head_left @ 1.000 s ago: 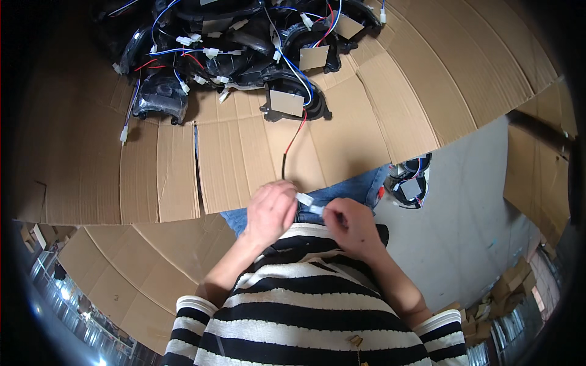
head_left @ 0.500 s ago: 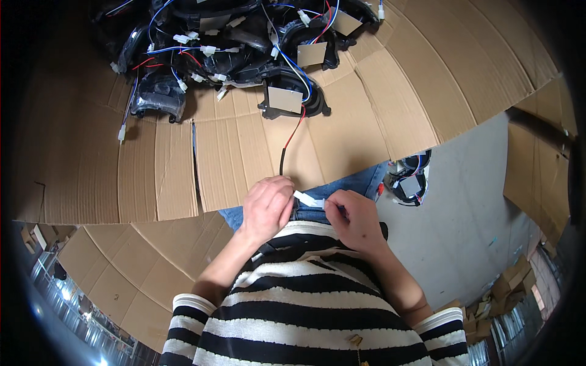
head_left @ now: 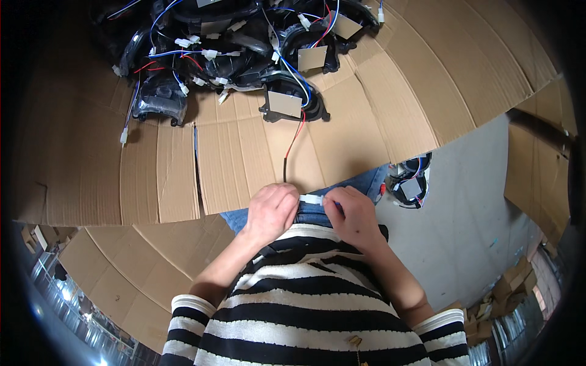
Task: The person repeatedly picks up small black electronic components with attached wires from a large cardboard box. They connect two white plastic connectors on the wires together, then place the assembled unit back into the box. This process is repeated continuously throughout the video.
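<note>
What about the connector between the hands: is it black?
No, the connector between the left hand and right hand is white.

Light fell brightest for me across the middle and right of the cardboard sheet (head_left: 342, 137), sinking to brown shade at its left, with a soft shadow beyond my right hand (head_left: 355, 218) and darker ones around the black housings (head_left: 160, 102), whose glossy plastic gave small glints. My left hand (head_left: 271, 212) and right read fairly crisp, but the white connector (head_left: 312, 199) between them washed out pale, fine detail unresolved. Fisheye distortion bowed straight edges toward the rim, hot glare spots marked the shiny background (head_left: 66, 294) at lower left, and the corners fell to black.
</note>
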Demonstrator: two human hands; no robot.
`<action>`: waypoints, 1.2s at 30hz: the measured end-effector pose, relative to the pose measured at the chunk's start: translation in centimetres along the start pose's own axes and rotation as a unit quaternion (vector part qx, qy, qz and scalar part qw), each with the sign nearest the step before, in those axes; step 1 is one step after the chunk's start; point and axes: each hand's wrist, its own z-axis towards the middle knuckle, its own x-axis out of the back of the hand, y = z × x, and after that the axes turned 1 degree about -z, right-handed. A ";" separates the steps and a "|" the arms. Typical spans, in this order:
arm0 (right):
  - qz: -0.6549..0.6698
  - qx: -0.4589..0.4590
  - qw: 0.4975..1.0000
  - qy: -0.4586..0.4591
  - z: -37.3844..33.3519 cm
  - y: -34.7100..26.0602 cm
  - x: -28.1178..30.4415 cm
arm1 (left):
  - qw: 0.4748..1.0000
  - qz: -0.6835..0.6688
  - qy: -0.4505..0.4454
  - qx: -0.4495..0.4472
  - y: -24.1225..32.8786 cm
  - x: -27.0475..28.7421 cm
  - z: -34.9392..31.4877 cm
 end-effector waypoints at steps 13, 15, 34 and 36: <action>0.013 0.091 0.991 -0.100 -0.6 -0.8 -5.7 | 0.983 -0.006 -0.108 0.151 0.3 3.5 -5.6; 0.001 0.101 0.986 -0.134 0.3 -1.6 -5.9 | 0.971 -0.010 -0.121 0.205 0.8 4.0 -6.3; 0.018 0.067 0.984 -0.164 2.0 -1.1 0.2 | 0.952 0.298 -0.009 0.068 -14.7 6.4 0.4; 0.020 0.076 0.983 -0.165 1.7 -1.1 0.0 | 0.913 0.361 -0.151 0.118 -16.2 6.8 0.7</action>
